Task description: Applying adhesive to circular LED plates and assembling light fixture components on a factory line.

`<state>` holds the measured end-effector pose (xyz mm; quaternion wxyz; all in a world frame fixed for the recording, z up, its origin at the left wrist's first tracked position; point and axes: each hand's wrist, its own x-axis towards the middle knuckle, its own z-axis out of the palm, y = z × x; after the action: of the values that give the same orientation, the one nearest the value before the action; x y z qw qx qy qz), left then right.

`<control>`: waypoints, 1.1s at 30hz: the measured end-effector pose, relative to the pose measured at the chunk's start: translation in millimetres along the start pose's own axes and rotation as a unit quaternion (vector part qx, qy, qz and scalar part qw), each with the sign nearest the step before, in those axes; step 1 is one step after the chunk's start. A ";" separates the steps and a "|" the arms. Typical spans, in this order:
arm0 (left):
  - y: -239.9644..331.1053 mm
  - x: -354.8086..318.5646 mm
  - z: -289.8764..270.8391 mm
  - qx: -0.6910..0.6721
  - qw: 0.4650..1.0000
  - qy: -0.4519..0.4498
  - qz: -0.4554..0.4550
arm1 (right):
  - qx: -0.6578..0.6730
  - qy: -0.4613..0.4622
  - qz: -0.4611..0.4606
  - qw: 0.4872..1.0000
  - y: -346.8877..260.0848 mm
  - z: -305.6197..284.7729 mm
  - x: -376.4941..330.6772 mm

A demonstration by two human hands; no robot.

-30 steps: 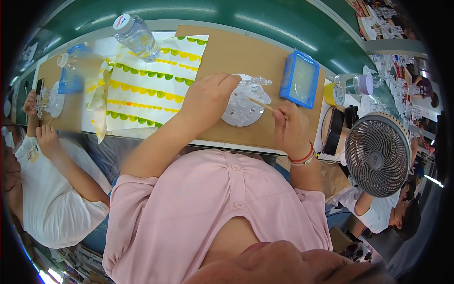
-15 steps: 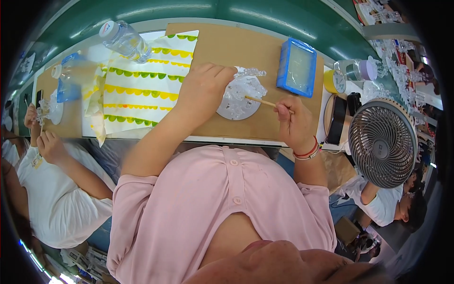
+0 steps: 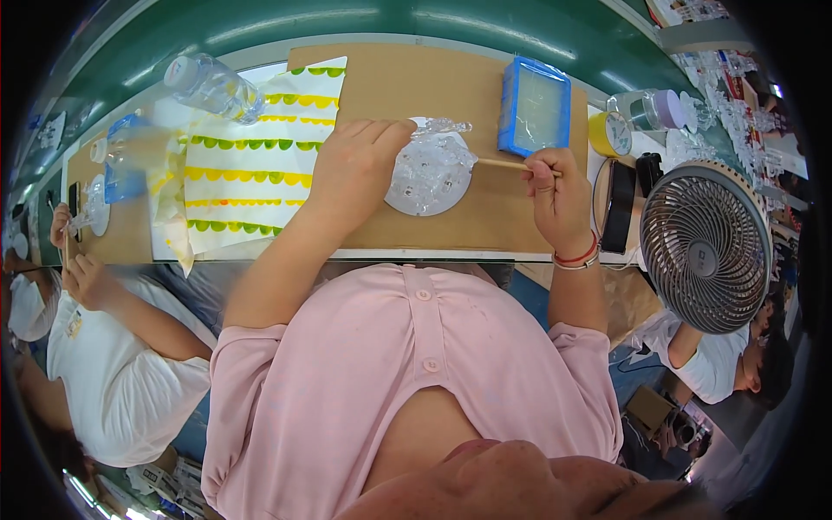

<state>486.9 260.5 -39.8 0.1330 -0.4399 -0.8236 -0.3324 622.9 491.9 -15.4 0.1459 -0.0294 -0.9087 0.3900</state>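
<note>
A round white disc (image 3: 433, 204) lies on the brown board in front of me, with clear plastic pieces (image 3: 431, 171) spread over it. My left hand (image 3: 364, 165) is at the disc's upper left, its fingers closed on a long clear plastic figure (image 3: 446, 126) at the disc's far edge; its fingertips are partly hidden. A thin wooden stick (image 3: 503, 164) is pinched in my right hand (image 3: 557, 195), right of the disc. The stick points left, its tip at the right edge of the clear pieces.
Beyond my right hand stands a blue-rimmed tray (image 3: 505, 108). A yellow tub (image 3: 609, 134), a lilac-lidded jar (image 3: 646, 110) and a grey fan (image 3: 706, 251) are to the right. Patterned paper (image 3: 251, 165) and a clear bottle (image 3: 212, 87) lie left. A co-worker (image 3: 130, 347) sits at left.
My right hand has moved right and slightly up, drawing the stick's tip from over the clear pieces to their right edge. My left hand keeps its grip; the view has shifted slightly.
</note>
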 end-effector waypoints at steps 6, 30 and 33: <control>2.2 -0.5 -1.5 0.001 1.000 -0.009 -0.017 | -0.030 0.044 -0.097 0.994 8.3 9.2 -9.9; 6.9 -1.9 -3.2 0.001 0.999 0.007 -0.045 | -0.044 0.116 -0.121 0.985 4.6 23.2 -59.4; 6.7 -5.0 -3.3 -0.006 0.998 0.023 -0.051 | -0.026 0.076 -0.167 0.983 -3.9 20.2 -71.8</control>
<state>495.0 257.7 -37.0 0.1318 -0.3902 -0.8397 -0.3540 685.9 463.1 -43.2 0.2766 0.0900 -0.8970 0.3327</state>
